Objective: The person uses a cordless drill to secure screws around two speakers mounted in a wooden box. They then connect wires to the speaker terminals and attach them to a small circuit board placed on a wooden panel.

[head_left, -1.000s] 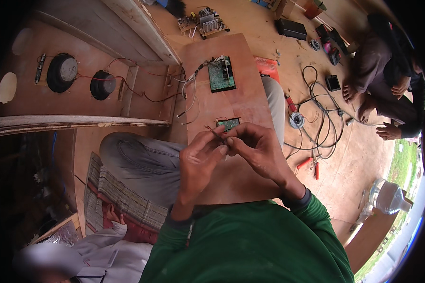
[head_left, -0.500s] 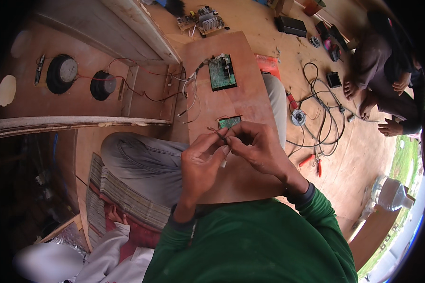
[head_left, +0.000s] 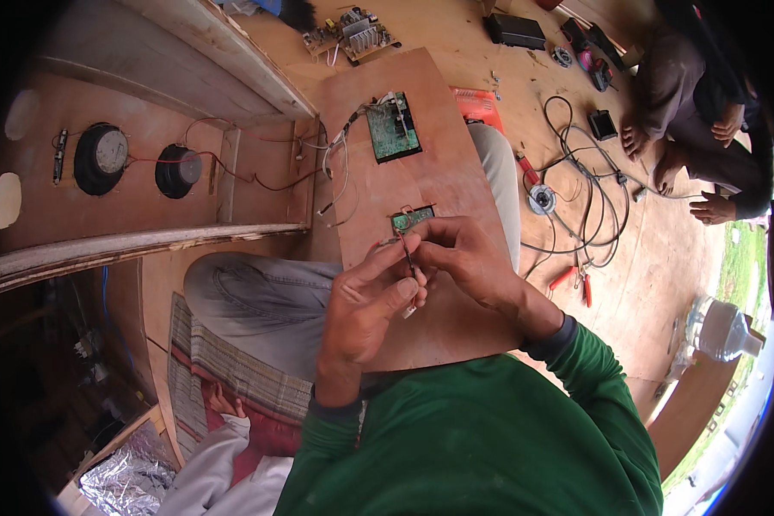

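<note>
My left hand and my right hand meet over a wooden board lying across my lap. Between their fingertips runs a thin dark and reddish wire, pinched by both. A small pale connector pokes out below the left fingers. Just beyond the fingertips, a small green circuit board sits in the wooden board, partly covered by my right hand. Farther up lies a larger green circuit board, with a bundle of wires leaving its left side.
At left stands a wooden cabinet with two black speakers wired in red. Beyond the board is a bare amplifier circuit. On the right lie coiled black cable, red-handled pliers and a clear bottle. Another person's feet rest nearby.
My fingers have shifted along the wire, so more of it and the pale connector now show. My right fingertips have moved slightly left and up. The view has shifted a little.
</note>
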`<state>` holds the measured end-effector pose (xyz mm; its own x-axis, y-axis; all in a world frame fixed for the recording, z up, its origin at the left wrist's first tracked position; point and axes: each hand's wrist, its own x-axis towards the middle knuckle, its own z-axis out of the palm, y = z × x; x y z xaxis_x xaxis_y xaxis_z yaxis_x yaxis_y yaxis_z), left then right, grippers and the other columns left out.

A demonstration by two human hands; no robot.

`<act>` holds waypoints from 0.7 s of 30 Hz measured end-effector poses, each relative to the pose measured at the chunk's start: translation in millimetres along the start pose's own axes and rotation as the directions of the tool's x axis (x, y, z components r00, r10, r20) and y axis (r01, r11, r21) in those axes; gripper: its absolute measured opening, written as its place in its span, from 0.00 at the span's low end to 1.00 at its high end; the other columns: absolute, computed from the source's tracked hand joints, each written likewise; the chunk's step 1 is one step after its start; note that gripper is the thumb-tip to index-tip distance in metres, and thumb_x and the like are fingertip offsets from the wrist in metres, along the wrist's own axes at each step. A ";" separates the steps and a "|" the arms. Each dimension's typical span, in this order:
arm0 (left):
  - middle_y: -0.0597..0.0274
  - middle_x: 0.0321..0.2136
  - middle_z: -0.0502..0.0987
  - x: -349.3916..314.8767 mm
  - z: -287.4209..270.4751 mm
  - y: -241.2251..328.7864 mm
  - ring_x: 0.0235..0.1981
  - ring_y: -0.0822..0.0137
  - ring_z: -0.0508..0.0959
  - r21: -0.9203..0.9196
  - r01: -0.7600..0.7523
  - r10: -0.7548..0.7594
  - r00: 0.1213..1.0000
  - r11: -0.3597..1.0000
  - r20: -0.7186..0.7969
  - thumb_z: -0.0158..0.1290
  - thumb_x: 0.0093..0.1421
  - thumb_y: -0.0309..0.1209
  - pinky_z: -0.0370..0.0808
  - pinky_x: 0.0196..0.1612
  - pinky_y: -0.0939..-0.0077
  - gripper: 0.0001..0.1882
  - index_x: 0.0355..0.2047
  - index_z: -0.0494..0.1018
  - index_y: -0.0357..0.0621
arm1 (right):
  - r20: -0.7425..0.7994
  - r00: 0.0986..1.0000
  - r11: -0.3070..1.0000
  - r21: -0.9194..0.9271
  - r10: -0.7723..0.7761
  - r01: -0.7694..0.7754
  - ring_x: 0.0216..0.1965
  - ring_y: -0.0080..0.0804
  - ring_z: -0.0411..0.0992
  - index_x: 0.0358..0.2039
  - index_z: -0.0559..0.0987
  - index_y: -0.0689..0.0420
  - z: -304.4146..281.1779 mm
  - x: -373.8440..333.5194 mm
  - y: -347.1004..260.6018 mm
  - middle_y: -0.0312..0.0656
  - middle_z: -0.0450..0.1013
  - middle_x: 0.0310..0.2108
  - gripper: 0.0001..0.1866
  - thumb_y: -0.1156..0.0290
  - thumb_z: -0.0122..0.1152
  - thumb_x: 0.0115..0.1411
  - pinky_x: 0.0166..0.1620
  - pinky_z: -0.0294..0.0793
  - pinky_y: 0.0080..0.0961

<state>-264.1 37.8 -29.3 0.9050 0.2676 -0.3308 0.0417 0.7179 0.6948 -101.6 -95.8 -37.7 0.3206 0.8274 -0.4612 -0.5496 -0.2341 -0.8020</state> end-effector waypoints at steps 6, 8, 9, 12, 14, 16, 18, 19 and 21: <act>0.58 0.44 0.83 -1.0 2.8 -0.2 0.41 0.68 0.82 -0.004 -0.017 0.017 0.995 1.000 -0.102 0.63 0.69 0.18 0.82 0.46 0.71 0.31 0.72 0.73 0.33 | -0.056 0.976 0.962 -0.191 -0.208 0.194 0.43 0.20 0.78 0.50 0.85 0.64 10.0 -22.3 -9.3 0.35 0.82 0.42 0.14 0.65 0.64 0.78 0.47 0.78 0.24; 0.61 0.43 0.82 -1.5 4.8 -0.2 0.41 0.68 0.82 0.017 -0.016 0.018 0.991 1.000 -0.135 0.62 0.69 0.18 0.81 0.46 0.72 0.31 0.72 0.73 0.32 | -0.030 0.974 0.959 -0.186 -0.223 0.213 0.45 0.19 0.77 0.49 0.85 0.63 10.4 -25.7 -9.9 0.34 0.81 0.44 0.13 0.65 0.64 0.78 0.48 0.78 0.24; 0.62 0.42 0.81 -1.2 5.8 -0.2 0.41 0.69 0.82 0.023 -0.017 0.020 0.989 1.000 -0.145 0.62 0.69 0.18 0.81 0.46 0.72 0.31 0.72 0.72 0.32 | -0.035 0.975 0.958 -0.198 -0.219 0.208 0.45 0.19 0.77 0.49 0.85 0.64 9.5 -25.9 -9.8 0.34 0.81 0.44 0.12 0.66 0.65 0.77 0.48 0.77 0.24; 0.65 0.41 0.80 0.1 8.0 0.5 0.41 0.70 0.81 0.112 -0.032 0.051 0.985 0.993 -0.163 0.61 0.68 0.17 0.80 0.46 0.73 0.30 0.71 0.73 0.32 | -0.035 0.972 0.950 -0.222 -0.232 0.219 0.43 0.18 0.77 0.49 0.85 0.64 7.0 -23.2 -7.2 0.34 0.81 0.43 0.11 0.68 0.66 0.76 0.48 0.77 0.23; 0.65 0.40 0.80 0.9 9.4 0.2 0.40 0.72 0.81 0.202 -0.029 0.069 0.978 0.979 -0.196 0.61 0.68 0.16 0.79 0.45 0.75 0.30 0.70 0.74 0.32 | -0.053 0.974 0.954 -0.222 -0.219 0.202 0.42 0.17 0.76 0.48 0.85 0.65 7.1 -20.7 -5.2 0.33 0.81 0.42 0.11 0.69 0.67 0.75 0.47 0.76 0.22; 0.65 0.40 0.80 0.6 11.2 -1.7 0.40 0.73 0.80 0.283 -0.044 0.110 0.969 0.958 -0.220 0.61 0.68 0.16 0.79 0.45 0.77 0.29 0.70 0.75 0.32 | -0.066 0.979 0.956 -0.238 -0.192 0.172 0.41 0.17 0.77 0.47 0.84 0.65 6.6 -20.0 -4.8 0.33 0.80 0.40 0.10 0.71 0.68 0.75 0.46 0.77 0.21; 0.65 0.39 0.80 0.0 14.1 -6.2 0.40 0.75 0.79 0.354 -0.085 0.175 0.958 0.931 -0.229 0.62 0.67 0.15 0.78 0.45 0.79 0.29 0.69 0.76 0.32 | -0.080 0.986 0.959 -0.258 -0.146 0.121 0.40 0.17 0.77 0.46 0.84 0.66 6.4 -19.9 -5.0 0.33 0.80 0.38 0.09 0.71 0.67 0.74 0.46 0.77 0.20; 0.65 0.39 0.80 0.4 15.0 -8.6 0.40 0.75 0.79 0.402 -0.107 0.211 0.951 0.909 -0.225 0.62 0.67 0.15 0.77 0.45 0.80 0.30 0.69 0.76 0.32 | -0.085 0.988 0.958 -0.268 -0.125 0.098 0.39 0.17 0.77 0.45 0.84 0.66 6.4 -19.9 -4.8 0.33 0.80 0.37 0.09 0.71 0.67 0.74 0.45 0.77 0.21; 0.65 0.39 0.80 1.8 16.1 -12.9 0.40 0.76 0.80 0.486 -0.154 0.284 0.937 0.860 -0.205 0.63 0.66 0.15 0.77 0.45 0.82 0.30 0.69 0.76 0.32 | -0.087 0.987 0.960 -0.258 -0.133 0.106 0.38 0.18 0.77 0.45 0.84 0.66 5.2 -19.5 -3.9 0.35 0.81 0.36 0.11 0.69 0.67 0.74 0.43 0.78 0.22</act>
<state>-256.2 18.7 -28.6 0.7730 0.5858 -0.2436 0.1022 0.2639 0.9591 -109.7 -108.4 -23.7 0.4563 0.8037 -0.3819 -0.2948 -0.2685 -0.9171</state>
